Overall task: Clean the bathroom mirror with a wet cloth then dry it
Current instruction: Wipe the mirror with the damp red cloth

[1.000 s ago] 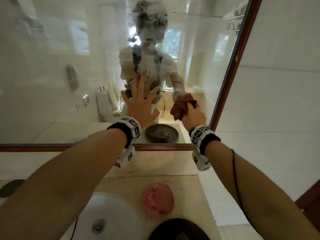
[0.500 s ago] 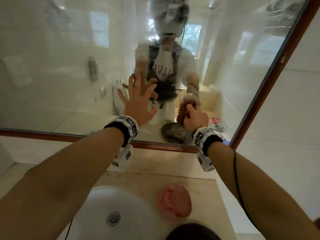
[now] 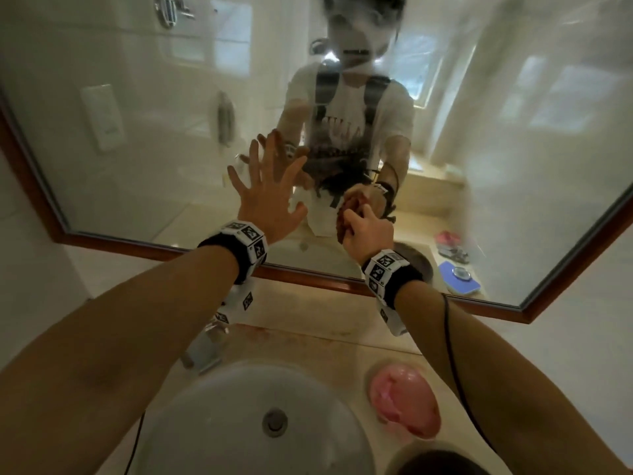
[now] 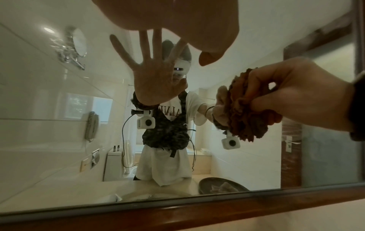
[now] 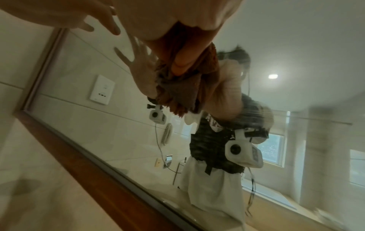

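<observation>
Presently the right hand (image 3: 368, 231) grips a bunched brown cloth (image 3: 342, 219), fingers curled round it, and holds it against the mirror (image 3: 137, 149) near the lower edge, at about 3 o'clock from the left hand (image 3: 270, 197). The left hand is spread flat, fingers straight and apart, its fingertips (image 3: 253, 145) on the glass; the wrist views confirm both contacts. Compared with a second ago, the cloth hand sits lower and further left on the pane, closer to the braced hand, and the view has swung so that more of the frame's bottom rail (image 3: 308, 274) and the right corner show. Judged from this, a wiping stroke is in progress across the lower central pane; whether the cloth is wet cannot be told. Hazy streaks over the upper glass suggest that area is not yet finished, and drying has not begun. Outward, on the counter (image 3: 342, 341): a white basin (image 3: 205, 416) at 6 o'clock of the hands, holding nothing visible but its drain; a pink dish (image 3: 404, 401) at 5 o'clock, with what looks like pink soap; and a dark bowl (image 3: 442, 462) at the bottom edge, contents unclear.
</observation>
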The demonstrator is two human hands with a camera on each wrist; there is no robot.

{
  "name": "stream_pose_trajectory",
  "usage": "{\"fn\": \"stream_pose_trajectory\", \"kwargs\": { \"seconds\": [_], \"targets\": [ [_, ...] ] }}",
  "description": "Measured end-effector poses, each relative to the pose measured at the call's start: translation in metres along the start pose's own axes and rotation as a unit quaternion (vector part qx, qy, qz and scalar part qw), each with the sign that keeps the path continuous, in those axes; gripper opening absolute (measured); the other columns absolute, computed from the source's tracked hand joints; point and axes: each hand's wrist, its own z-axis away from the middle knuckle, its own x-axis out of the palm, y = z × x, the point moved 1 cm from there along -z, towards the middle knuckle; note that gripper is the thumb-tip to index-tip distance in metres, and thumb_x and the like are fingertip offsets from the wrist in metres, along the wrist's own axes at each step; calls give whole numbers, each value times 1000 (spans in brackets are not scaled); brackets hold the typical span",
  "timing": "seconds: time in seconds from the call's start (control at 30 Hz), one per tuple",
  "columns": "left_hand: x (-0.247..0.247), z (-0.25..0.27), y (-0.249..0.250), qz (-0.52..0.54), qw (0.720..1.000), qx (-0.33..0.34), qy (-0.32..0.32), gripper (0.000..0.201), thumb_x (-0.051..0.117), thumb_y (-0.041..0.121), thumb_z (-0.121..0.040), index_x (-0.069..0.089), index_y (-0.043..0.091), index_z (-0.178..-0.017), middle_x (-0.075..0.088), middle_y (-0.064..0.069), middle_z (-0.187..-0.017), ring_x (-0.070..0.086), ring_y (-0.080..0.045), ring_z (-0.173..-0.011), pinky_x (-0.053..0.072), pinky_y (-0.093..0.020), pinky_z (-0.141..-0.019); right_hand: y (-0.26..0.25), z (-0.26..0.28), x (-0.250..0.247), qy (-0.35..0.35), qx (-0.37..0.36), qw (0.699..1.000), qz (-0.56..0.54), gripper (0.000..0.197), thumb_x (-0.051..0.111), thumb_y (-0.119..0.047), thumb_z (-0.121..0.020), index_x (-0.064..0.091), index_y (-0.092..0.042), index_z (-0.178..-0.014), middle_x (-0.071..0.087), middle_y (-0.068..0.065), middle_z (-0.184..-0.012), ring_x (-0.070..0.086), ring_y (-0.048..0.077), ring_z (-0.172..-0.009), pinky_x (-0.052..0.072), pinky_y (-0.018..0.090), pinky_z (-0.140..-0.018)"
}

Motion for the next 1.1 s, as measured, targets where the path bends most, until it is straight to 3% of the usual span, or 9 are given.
{"fn": "stream_pose_trajectory", "kwargs": {
  "seconds": [0.13, 0.27, 0.4, 0.57, 0.87, 1.1],
  "targets": [
    [-7, 7, -46, -3, 1000, -17, -6, 91, 56, 61, -85, 0, 42, -154, -13, -19, -163, -12, -42, -149, 1, -76, -109, -53, -13, 10, -8, -25, 1000, 9, 31, 52, -25, -90, 58, -19, -119, 54, 12, -116, 59, 35, -77, 46, 37, -69],
    [-10, 13, -75, -3, 1000, -25, -14, 88, 52, 61, -86, 3, 40, -156, -15, -18, -163, -13, -42, -149, -3, -75, -107, -58, -11, 14, -2, -3, 1000, 14, 32, 52, -29, -92, 58, -21, -122, 52, 11, -118, 60, 34, -79, 47, 37, -69],
    [-7, 15, -65, 16, 1000, -12, -15, 93, 61, 56, -84, 1, 43, -153, -15, -18, -163, -14, -41, -149, -3, -76, -107, -52, 1, 11, 4, 3, 1000, 11, 39, 55, -29, -92, 54, -19, -129, 51, 16, -117, 58, 38, -82, 49, 41, -69],
    [-11, 16, -50, 25, 1000, -1, -3, 91, 62, 55, -81, 3, 44, -150, -13, -18, -163, -12, -41, -149, 1, -77, -108, -57, 10, 10, -34, -12, 998, 47, 58, 59, -24, -86, 40, -14, -139, 43, 19, -124, 56, 38, -84, 45, 37, -63],
    [-21, 26, -98, 10, 1000, -26, 1, 89, 56, 59, -83, 3, 41, -153, -14, -17, -163, -14, -41, -149, -2, -77, -107, -64, -16, -2, -94, -136, 961, 220, 44, 50, -31, -95, 38, -13, -133, 50, 17, -118, 60, 33, -82, 38, 35, -60],
    [-17, 27, -141, -5, 999, -47, -4, 92, 62, 52, -82, 5, 40, -154, -14, -17, -163, -14, -41, -149, 0, -77, -108, -96, -29, 10, -146, -178, 940, 253, 42, 47, -35, -95, 43, -19, -133, 51, 15, -120, 60, 35, -89, 39, 35, -64]
  ]
}}
